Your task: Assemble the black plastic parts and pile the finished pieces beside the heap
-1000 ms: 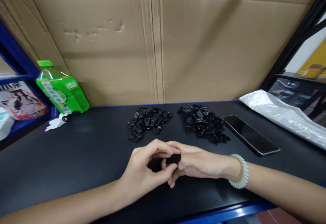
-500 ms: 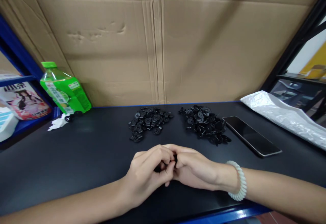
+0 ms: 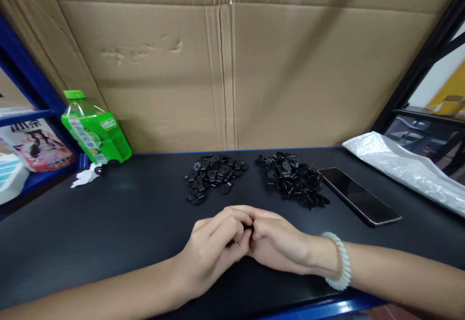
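Observation:
My left hand (image 3: 216, 245) and my right hand (image 3: 278, 240) meet at the near middle of the table, fingers closed together. Between the fingertips shows a bit of a small black part (image 3: 249, 226), mostly hidden by the fingers, so its shape cannot be made out. Beyond the hands lies a pile of small black round plastic parts with holes (image 3: 214, 172). To its right is a second pile of thin black disc-like parts (image 3: 294, 177). A pale coiled band (image 3: 340, 262) circles my right wrist.
A phone (image 3: 358, 195) lies right of the piles, near a silvery plastic bag (image 3: 403, 167). At the back left stand a green drink bottle (image 3: 96, 133), a crumpled white tissue (image 3: 85, 176) and a printed pack (image 3: 38, 145). Cardboard (image 3: 163, 68) walls off the back.
Both hands stay pressed together at the same spot. The left fingers have curled in slightly, covering more of the black part. The view has shifted a little.

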{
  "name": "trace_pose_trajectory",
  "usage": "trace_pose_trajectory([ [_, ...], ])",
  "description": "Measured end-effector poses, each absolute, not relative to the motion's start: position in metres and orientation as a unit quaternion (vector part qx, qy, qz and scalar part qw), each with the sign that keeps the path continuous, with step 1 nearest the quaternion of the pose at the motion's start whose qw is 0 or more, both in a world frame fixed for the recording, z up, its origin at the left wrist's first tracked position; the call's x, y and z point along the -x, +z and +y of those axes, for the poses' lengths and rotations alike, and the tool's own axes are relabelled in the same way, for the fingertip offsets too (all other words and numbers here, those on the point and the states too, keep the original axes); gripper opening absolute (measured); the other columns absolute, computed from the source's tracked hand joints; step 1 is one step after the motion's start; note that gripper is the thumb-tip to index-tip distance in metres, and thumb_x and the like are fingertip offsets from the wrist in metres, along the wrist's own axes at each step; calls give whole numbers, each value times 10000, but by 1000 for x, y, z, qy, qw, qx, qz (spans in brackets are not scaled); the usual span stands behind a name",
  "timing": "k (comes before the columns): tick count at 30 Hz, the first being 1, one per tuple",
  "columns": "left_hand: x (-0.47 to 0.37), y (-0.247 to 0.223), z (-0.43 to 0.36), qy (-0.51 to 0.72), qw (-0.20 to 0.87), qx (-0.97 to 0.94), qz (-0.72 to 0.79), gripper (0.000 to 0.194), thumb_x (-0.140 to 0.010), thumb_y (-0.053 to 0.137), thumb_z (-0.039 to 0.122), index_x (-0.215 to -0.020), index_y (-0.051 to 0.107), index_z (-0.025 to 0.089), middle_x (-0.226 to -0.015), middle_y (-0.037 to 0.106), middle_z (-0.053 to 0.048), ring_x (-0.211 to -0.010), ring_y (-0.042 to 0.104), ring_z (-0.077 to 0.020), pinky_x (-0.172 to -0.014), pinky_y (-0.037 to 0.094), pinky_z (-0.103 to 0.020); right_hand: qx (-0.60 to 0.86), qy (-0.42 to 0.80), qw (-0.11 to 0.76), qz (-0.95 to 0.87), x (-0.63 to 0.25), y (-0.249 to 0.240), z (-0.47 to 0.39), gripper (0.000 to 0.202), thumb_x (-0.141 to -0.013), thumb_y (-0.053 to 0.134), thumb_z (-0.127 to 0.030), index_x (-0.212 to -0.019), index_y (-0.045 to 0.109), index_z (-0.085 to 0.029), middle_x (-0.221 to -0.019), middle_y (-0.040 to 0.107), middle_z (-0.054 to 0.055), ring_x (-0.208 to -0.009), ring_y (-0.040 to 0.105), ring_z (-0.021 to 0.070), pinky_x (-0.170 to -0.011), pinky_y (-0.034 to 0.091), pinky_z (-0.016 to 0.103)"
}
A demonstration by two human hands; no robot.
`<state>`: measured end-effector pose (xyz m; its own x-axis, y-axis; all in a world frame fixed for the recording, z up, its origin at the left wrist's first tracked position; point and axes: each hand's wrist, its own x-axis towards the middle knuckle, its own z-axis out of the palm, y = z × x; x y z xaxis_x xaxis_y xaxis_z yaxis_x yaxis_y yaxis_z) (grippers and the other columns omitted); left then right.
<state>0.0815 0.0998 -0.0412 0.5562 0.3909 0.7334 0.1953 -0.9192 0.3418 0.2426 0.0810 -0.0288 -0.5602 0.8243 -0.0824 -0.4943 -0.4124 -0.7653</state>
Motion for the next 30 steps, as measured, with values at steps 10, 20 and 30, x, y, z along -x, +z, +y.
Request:
trace_pose_trajectory([
  [10,-82,-39,99,467,123,-851,204,296,-851,573,-2,-722,403,204,-848,671,-7,-722,643,-103,-609,471,-173,229,805,434,-334,-239,-32,77,482,-565,512,-48,-1009,628,-195,-925,637,8,-880,566,150,-876,383,326],
  [20,-83,-32,97,530,312,-740,272,189,-901,476,40,-908,483,229,-1109,614,-23,-635,665,-65,-606,574,-188,242,754,447,-416,-243,-21,75,636,-683,552,-101,-1297,402,-176,-833,555,-7,-720,479,126,-741,365,311],
  [30,-73,-27,110,448,216,-815,298,174,-905,489,89,-853,613,199,-1005,620,-45,-946,621,-162,-840,497,-282,324,689,365,-536,-267,-17,89,462,-724,485,-144,-1166,363,-197,-870,541,8,-769,551,155,-694,435,333],
])
